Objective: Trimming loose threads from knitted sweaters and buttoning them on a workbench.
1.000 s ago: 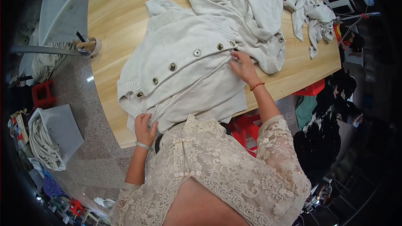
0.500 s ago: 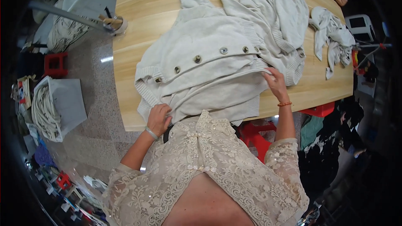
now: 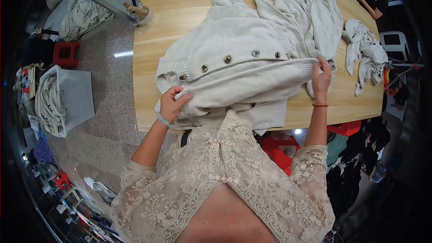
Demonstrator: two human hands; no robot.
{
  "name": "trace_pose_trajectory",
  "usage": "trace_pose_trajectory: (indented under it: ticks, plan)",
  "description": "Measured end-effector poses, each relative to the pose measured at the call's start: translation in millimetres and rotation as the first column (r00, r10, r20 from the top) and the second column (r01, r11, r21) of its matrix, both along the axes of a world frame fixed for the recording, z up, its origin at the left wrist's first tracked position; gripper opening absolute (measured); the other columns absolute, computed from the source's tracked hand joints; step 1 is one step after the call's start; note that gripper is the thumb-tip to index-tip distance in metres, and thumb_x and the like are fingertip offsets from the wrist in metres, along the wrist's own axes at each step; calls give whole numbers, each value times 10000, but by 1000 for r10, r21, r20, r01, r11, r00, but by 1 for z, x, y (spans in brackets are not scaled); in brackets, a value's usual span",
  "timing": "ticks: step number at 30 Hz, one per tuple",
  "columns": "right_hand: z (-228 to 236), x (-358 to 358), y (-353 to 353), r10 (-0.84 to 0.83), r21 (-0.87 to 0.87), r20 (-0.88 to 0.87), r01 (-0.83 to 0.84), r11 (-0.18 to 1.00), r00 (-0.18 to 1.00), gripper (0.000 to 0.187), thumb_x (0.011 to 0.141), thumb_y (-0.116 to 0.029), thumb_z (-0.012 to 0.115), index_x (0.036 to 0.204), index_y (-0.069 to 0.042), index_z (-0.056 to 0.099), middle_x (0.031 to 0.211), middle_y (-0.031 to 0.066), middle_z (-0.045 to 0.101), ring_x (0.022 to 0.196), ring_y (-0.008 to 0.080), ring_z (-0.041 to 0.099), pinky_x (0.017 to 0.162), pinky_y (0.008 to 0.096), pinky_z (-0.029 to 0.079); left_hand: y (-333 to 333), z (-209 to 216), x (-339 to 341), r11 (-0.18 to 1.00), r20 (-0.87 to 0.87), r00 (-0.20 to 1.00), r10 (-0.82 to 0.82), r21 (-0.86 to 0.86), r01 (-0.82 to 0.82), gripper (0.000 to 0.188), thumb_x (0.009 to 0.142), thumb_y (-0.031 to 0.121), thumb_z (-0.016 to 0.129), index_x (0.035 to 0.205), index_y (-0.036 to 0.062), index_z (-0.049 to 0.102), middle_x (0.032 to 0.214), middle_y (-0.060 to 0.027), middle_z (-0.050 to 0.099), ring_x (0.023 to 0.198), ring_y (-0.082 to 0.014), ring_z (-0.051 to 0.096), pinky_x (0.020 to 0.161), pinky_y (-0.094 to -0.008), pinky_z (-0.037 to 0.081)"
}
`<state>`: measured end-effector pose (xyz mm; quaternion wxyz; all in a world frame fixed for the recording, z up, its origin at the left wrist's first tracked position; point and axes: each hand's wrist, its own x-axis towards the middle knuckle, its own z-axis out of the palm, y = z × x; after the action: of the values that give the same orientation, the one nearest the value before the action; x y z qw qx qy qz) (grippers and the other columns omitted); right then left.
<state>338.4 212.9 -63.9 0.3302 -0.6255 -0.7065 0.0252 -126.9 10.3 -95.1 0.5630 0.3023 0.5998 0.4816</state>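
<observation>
In front of me a cream knitted cardigan (image 3: 225, 40) with large dark buttons lies spread on the wooden table (image 3: 153, 27), its near edge at my waist. My left hand (image 3: 173, 105) pinches a fold of the knit close to the ribbed edge on the left. Closed on a ribbed cuff (image 3: 307, 69) at the right is my right hand (image 3: 321, 81), with the sleeve (image 3: 247, 83) stretched between both hands across the lower part of the garment. Some buttons show beneath the sleeve.
More cream knitwear (image 3: 324, 18) lies beyond and to the right, with a smaller heap (image 3: 364, 54) near the right edge. A cup of tools (image 3: 138, 14) sits at the left edge. A white bin (image 3: 78, 99) of garments and red stools (image 3: 280, 150) stand on the floor. Another person's arm (image 3: 366, 4) is at far right.
My right hand has moved right, drawing the sleeve out straighter. The left hand has lifted a little and now pinches the cloth. The whole view has shifted slightly.
</observation>
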Motion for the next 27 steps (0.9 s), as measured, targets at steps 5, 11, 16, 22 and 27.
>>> trace_pose_trajectory:
  ticks: [5, 11, 16, 22, 27]
  plan:
    - [11, -148, -44, 362, -222, -502, -522, 824, 786, 369, 830, -21, 629, 1189, -100, 592, 1155, 39, 577, 759, 98, 530, 583, 224, 435, -3, -27, 4, 995, -26, 997, 77, -54, -78, 228, 811, 44, 726, 1007, -21, 630, 891, -13, 648, 769, -55, 582, 707, -196, 483]
    - [-16, -279, -115, 593, -298, -657, -883, 362, 465, 431, 781, -100, 682, 1199, -97, 579, 1140, 128, 591, 742, 237, 631, 648, 321, 516, -10, -15, 7, 999, 74, 997, 37, -23, -35, 150, 833, 21, 693, 969, -16, 640, 919, -40, 664, 809, -72, 610, 731, -210, 499]
    - [-41, -295, -121, 542, -358, -658, -850, 387, 523, 301, 729, -248, 708, 959, -63, 650, 815, 155, 635, 749, 334, 622, 694, 398, 506, -18, -21, 2, 995, 135, 988, 78, -67, -69, 128, 842, 26, 687, 956, -15, 646, 875, -40, 670, 763, -77, 617, 702, -204, 500]
    - [-36, -291, -123, 493, -533, -634, -798, 281, 596, 269, 732, -255, 693, 862, -25, 643, 789, 180, 628, 761, 353, 621, 673, 420, 489, -22, -18, 2, 998, 20, 1000, 15, -63, -14, 95, 839, 71, 711, 883, 0, 665, 773, 0, 652, 653, -33, 545, 578, -176, 434]
    - [-37, -293, -125, 526, -551, -572, -770, 322, 629, 262, 741, -250, 662, 863, -21, 632, 810, 184, 635, 767, 374, 616, 688, 436, 490, -3, -43, -20, 966, 161, 974, 159, -228, -120, 174, 863, 144, 684, 978, 38, 607, 825, -44, 652, 702, -110, 625, 649, -242, 511]
